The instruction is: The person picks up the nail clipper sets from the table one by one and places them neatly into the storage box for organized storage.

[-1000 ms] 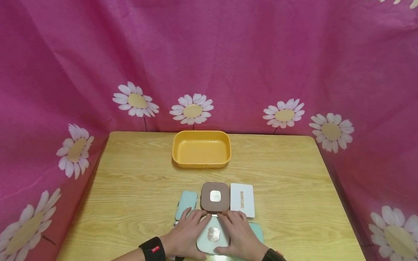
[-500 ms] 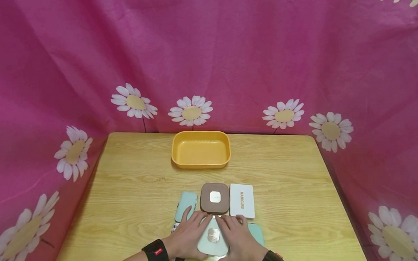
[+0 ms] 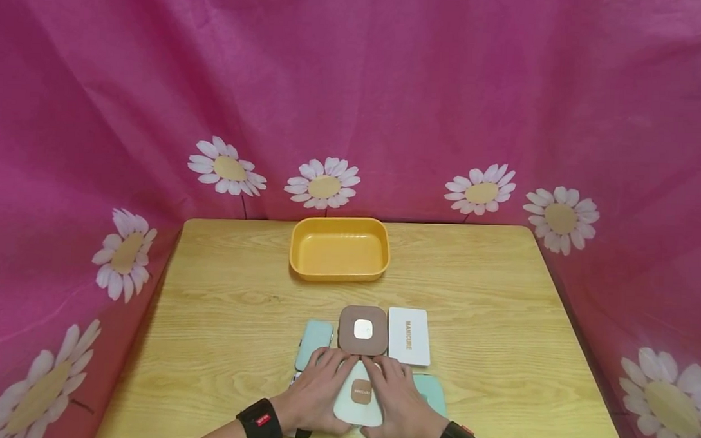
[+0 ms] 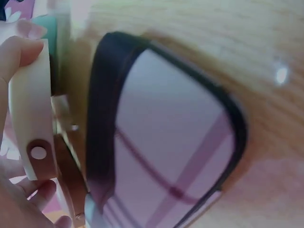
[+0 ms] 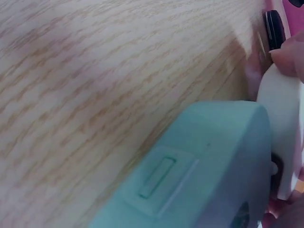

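Both hands grip a white manicure case (image 3: 358,409) with a brown label, near the table's front. My left hand (image 3: 319,393) holds its left side, and my right hand (image 3: 403,401) its right side. A brown snap strap (image 4: 39,154) shows on the case's edge in the left wrist view. Beside my left hand lies a plaid case (image 4: 175,118) with a dark border, mostly hidden in the head view. A mint-green case (image 5: 209,156) sits beside my right hand, partly covered by it in the head view.
Just beyond the hands lie a brown square case (image 3: 348,332), a white case lettered MANICURE (image 3: 420,337) and a light blue case (image 3: 314,341). A yellow plastic bin (image 3: 338,275) stands at the table's far side. Pink flowered cloth (image 3: 354,103) surrounds the table (image 3: 470,281).
My right thumb has moved from the white case's top to its near right edge. The label looked silvery with glare earlier and now reads brown. The other cases stay where they were.
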The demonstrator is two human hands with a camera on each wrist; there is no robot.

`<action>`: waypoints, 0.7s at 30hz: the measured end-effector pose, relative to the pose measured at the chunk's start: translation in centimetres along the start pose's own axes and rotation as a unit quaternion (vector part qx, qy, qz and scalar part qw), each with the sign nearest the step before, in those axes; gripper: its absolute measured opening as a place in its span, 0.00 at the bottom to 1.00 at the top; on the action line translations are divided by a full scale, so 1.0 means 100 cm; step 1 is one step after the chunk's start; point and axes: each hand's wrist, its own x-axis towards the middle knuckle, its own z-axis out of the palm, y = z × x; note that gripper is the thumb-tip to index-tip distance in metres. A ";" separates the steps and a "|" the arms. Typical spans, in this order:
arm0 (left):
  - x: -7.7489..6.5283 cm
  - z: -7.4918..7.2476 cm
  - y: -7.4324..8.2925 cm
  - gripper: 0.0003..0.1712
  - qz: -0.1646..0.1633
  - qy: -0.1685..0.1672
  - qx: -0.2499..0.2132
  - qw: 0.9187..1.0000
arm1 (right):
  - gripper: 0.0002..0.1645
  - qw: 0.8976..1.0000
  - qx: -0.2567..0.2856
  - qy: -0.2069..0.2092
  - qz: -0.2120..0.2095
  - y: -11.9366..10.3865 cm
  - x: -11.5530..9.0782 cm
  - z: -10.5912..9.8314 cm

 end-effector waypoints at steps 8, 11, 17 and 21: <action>0.011 -0.010 -0.003 0.65 0.005 0.038 -0.019 0.999 | 0.79 0.999 0.019 0.043 -0.010 0.001 0.009 -0.009; 0.013 -0.014 -0.005 0.65 0.009 0.039 -0.037 0.999 | 0.75 0.999 0.023 0.048 -0.007 0.002 0.012 -0.014; 0.019 -0.027 -0.012 0.66 0.010 0.016 -0.116 0.993 | 0.71 0.996 0.050 0.073 0.000 0.004 0.017 -0.025; 0.025 -0.034 -0.018 0.68 -0.002 0.004 -0.168 0.986 | 0.73 0.995 0.053 0.079 -0.002 0.007 0.026 -0.034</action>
